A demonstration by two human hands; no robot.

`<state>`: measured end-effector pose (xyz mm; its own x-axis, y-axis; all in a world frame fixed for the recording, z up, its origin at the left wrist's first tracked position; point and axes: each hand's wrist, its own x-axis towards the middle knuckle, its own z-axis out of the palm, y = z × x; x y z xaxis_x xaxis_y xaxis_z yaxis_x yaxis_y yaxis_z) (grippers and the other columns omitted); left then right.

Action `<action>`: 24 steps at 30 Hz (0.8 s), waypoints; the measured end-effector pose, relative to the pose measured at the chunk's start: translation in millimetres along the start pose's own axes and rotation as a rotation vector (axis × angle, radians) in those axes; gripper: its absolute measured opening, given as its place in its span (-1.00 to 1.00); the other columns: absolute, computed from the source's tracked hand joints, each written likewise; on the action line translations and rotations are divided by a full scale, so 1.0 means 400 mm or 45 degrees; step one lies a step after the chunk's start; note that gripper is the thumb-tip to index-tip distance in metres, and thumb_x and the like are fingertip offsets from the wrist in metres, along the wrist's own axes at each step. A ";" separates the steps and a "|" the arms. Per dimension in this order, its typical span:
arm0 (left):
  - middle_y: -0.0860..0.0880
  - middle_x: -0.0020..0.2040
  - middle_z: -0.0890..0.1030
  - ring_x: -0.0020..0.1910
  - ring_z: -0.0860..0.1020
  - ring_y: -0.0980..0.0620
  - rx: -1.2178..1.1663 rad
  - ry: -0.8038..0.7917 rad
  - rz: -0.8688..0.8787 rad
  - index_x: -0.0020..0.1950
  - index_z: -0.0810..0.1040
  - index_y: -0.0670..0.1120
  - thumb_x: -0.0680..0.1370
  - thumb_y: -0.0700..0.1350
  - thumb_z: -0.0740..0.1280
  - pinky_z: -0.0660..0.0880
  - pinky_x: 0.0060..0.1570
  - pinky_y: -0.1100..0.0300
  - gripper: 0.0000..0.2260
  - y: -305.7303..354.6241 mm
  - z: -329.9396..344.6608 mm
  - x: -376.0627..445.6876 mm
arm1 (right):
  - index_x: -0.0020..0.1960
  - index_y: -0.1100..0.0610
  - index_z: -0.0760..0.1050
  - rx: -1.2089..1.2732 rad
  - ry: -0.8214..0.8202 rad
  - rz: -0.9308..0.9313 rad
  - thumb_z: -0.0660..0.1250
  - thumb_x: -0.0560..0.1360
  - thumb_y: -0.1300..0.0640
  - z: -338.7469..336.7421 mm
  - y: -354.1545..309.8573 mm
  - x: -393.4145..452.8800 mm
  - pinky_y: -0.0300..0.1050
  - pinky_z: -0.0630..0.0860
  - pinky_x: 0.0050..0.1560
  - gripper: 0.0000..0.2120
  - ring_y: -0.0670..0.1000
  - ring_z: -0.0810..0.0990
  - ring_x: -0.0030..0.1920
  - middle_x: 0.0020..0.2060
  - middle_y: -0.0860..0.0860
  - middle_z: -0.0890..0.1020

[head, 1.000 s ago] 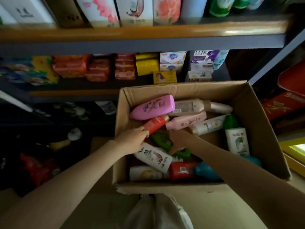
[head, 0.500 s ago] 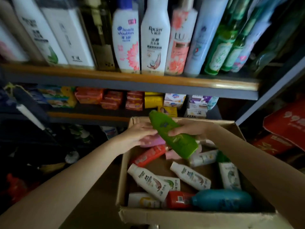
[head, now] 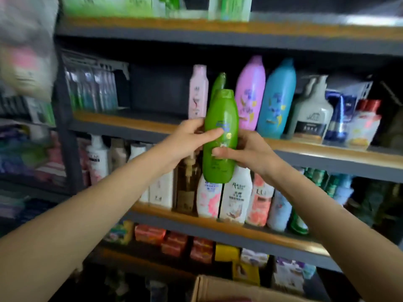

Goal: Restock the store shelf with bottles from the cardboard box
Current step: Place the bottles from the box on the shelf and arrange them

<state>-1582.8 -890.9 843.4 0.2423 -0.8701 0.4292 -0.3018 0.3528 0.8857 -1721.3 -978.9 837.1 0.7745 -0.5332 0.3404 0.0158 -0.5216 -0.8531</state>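
Observation:
I hold a green bottle upright, cap up, in front of the shelves. My left hand grips its left side, thumb across the label. My right hand grips its right side lower down, thumb on the front. Behind it, the upper shelf carries a pale pink bottle, another green bottle, a purple bottle and a blue bottle. Only the top edge of the cardboard box shows at the bottom.
Left of the pink bottle the upper shelf has a dark gap, then packaged toothbrushes. The shelf below is packed with white and pink bottles. Soap boxes fill the lowest shelf. A pump bottle stands right of the blue one.
Both hands lifted the green bottle out of the box and raised it upright to the upper shelf level. My view tilted up; the box dropped to the frame's bottom.

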 end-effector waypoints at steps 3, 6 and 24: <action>-0.18 0.10 0.61 0.01 0.56 -0.07 -0.028 0.066 0.041 0.13 0.53 -0.09 0.54 -0.16 0.29 0.51 0.09 -0.05 -0.83 0.052 -0.060 0.036 | 0.08 0.14 0.50 0.042 0.027 -0.078 0.39 0.43 0.35 -0.001 -0.067 0.085 -0.39 0.53 -0.31 -0.73 -0.25 0.61 -0.33 -0.23 -0.06 0.65; -0.04 -0.01 0.60 -0.07 0.51 0.03 -0.111 0.035 0.034 0.04 0.53 -0.02 0.56 -0.22 0.25 0.50 -0.12 0.25 -0.86 0.054 -0.103 0.067 | 0.15 0.22 0.48 -0.022 0.030 -0.115 0.39 0.42 0.35 -0.007 -0.090 0.153 -0.36 0.55 -0.27 -0.69 -0.21 0.62 -0.30 -0.16 0.02 0.63; -0.08 0.10 0.56 0.05 0.55 -0.03 0.350 0.231 -0.050 0.23 0.47 -0.15 0.56 -0.24 0.28 0.53 0.02 0.09 -0.75 -0.044 -0.119 0.340 | 0.06 0.17 0.37 -0.546 0.339 0.113 0.43 0.44 0.09 -0.036 -0.030 0.356 -0.25 0.52 -0.47 -0.68 0.07 0.59 -0.34 -0.07 0.05 0.58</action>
<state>-1500.6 -999.2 894.6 0.4113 -0.7970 0.4423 -0.5205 0.1930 0.8318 -1620.1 -1058.2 901.4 0.5724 -0.7097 0.4106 -0.3468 -0.6633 -0.6631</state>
